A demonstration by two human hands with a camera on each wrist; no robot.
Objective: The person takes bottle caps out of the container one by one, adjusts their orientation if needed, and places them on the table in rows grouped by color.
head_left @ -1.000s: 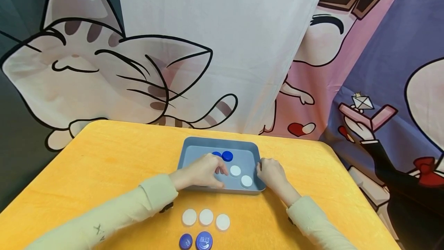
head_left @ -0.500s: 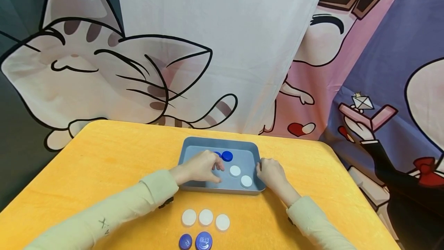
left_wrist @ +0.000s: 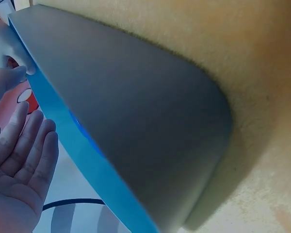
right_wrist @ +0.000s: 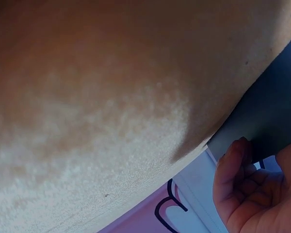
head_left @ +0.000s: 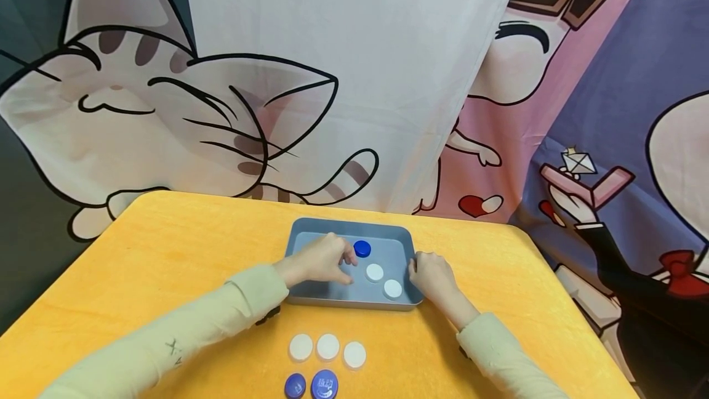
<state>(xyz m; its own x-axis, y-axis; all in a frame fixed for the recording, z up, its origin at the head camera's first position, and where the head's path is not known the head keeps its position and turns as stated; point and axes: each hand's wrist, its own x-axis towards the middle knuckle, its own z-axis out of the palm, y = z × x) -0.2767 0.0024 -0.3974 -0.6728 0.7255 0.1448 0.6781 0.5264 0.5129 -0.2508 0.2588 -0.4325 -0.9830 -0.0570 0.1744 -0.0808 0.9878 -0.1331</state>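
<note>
The left hand [head_left: 323, 260] has drawn slightly toward the tray's [head_left: 354, 225] left edge, thumb wide from fingers, and covers the second blue cap; one blue cap [head_left: 362, 249] shows near the far edge, two white caps [head_left: 374, 273] nearer the right. The right hand [head_left: 434, 273], fingertips partly hidden, grips that right edge; five loose caps [head_left: 328, 347] lie toward the tabletop's [head_left: 221, 233] cut-off near edge

From here I get a bright head view, with a soft shadow on the yellow cloth [head_left: 194, 245] below the fingers of the right hand [head_left: 434, 273]. My left wrist view makes the left hand [left_wrist: 19, 170] bluish and the tray [left_wrist: 136, 102] beside its fingers dark. My right wrist view is dim, with blurry cloth left of the fingers.
</note>
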